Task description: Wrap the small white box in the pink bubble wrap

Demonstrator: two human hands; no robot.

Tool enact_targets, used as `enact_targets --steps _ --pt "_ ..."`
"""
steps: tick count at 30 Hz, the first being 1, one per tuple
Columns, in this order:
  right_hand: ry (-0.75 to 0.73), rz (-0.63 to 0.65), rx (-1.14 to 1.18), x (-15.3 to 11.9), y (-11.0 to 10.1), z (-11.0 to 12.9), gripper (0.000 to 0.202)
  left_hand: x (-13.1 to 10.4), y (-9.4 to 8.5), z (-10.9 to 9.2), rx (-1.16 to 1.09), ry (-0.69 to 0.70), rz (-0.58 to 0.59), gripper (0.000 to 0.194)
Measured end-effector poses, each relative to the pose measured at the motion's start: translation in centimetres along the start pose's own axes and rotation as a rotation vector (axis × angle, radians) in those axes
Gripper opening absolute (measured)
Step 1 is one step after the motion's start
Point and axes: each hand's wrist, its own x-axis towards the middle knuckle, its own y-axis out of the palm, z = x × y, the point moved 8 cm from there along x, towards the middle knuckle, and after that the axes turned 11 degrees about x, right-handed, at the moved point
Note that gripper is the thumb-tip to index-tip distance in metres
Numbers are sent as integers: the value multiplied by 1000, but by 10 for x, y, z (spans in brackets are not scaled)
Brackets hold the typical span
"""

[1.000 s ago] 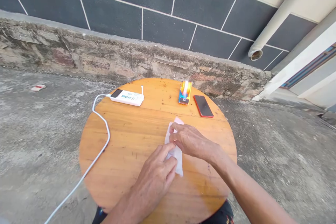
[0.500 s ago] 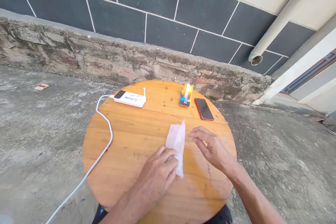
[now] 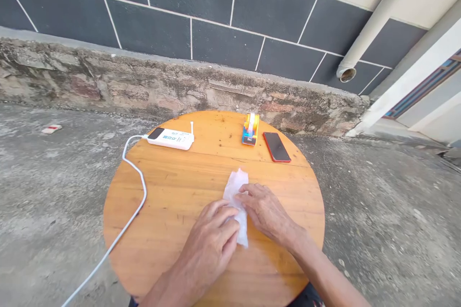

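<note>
Right hand (image 3: 264, 208) back on white sheet (image 3: 237, 187) (apart before), left hand (image 3: 216, 232) there, both unclenched.

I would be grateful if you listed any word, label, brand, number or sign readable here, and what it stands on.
Nothing can be read with certainty.
White device: blue and dark printing, too small and blurred.
Tape dispenser: pale mark on its dark front, too small.
</note>
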Motion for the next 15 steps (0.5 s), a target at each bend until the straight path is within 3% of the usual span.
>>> enact_targets --steps 9,15 --pt "59 22 -91 4 -4 -1 34 0 4 3 -14 -10 58 18" --pt "121 97 -193 12 7 -9 26 -1 8 6 -49 -39 73 20"
